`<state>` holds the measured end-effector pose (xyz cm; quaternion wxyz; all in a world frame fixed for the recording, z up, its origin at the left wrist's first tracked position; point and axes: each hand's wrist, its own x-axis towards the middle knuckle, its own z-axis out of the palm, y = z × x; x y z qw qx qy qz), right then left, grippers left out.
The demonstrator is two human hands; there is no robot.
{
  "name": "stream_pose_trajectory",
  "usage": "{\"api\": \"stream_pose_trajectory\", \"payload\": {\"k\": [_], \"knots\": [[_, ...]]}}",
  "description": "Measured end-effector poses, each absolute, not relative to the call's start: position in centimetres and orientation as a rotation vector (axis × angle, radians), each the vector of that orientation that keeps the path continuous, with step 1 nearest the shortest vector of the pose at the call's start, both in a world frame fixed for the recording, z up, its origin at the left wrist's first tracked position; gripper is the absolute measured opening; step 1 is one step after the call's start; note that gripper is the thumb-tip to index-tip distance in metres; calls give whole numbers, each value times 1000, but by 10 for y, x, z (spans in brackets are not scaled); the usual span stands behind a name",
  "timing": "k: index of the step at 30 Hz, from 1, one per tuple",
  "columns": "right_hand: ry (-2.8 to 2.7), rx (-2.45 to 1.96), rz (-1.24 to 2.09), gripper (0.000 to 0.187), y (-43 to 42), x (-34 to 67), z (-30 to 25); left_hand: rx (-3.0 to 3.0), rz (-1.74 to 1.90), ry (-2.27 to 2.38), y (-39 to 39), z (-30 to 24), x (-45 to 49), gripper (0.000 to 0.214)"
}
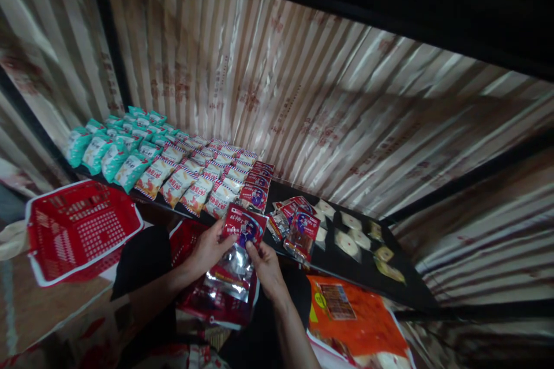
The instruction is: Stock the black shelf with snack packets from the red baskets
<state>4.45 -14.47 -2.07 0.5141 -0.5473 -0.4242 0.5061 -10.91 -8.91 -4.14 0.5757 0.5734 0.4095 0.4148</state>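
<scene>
Both hands grip one red and silver snack packet [236, 265], held upright in front of my lap. My left hand [212, 251] pinches its left edge, the thumb lying across the front. At the right edge my right hand [265, 268] holds it between thumb and fingers. Behind the packet, between my knees, part of a dark red basket [186, 236] shows. Close beyond my right hand, a loose pile of similar red packets [302, 233] lies on the black shelf [281, 190]. More red packets [254, 195] stand in a row just past the held one.
White and orange snack bags [199, 190] fill the shelf's middle, with teal bags [115, 158] to their left. Round white packaged items [347, 243] and yellow packets [388, 265] lie rightward. A red basket [108, 225] sits at left, a large orange bag [359, 317] at lower right.
</scene>
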Motion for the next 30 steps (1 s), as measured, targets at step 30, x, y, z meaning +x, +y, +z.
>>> {"api": "stream_pose_trajectory", "payload": {"k": [30], "knots": [[-795, -1447, 805, 65, -59, 105, -3, 1516, 1020, 1163, -41, -16, -34, 23]]}}
